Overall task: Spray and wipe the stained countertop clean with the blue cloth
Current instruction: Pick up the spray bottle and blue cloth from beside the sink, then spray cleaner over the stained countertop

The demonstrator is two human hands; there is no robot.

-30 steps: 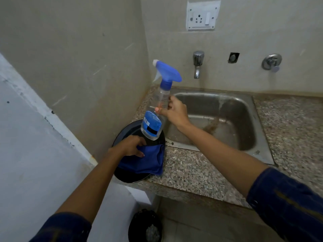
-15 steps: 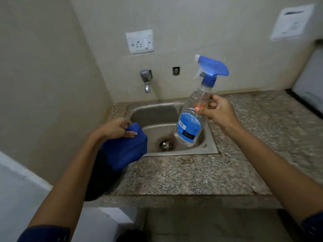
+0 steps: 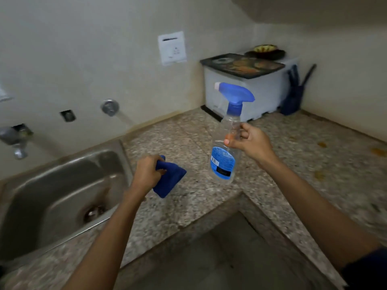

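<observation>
My left hand is closed on a folded blue cloth, held just above the speckled granite countertop to the right of the sink. My right hand grips the neck of a clear spray bottle with a blue trigger head and a blue label. The bottle hangs tilted in the air over the counter's inner corner. Orange-brown stains dot the counter at the far right, with another stain nearby.
A steel sink fills the left, with a tap on the wall above it. A white appliance with a dark patterned top stands at the back; dark utensils lean beside it. A wall socket sits above the counter.
The view has swung right from the sink to the counter corner. Both hands moved right with it, the cloth lifted off the dark pan and the bottle carried over the counter.
</observation>
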